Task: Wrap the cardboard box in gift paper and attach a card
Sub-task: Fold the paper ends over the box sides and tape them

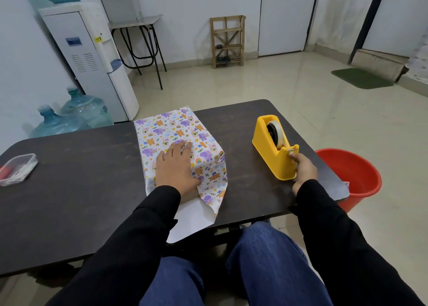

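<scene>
box: paper-wrapped box [203, 148] mid-table [81, 189], near end unfolded | handling: we judge it light, stiff, paper slippery; press on the seam | left hand [176, 166]: flat, pressing top | right hand [303, 169]: pinching tape end [292, 151] at dispenser [273, 157], right

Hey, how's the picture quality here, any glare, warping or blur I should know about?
Head view: soft, even light, faint shadow beside the left hand on the gift paper; glossy floor carries pale reflections; wide-angle lens bows the table and tilts the water dispenser; right hand and tape dispenser look sharp.
</scene>
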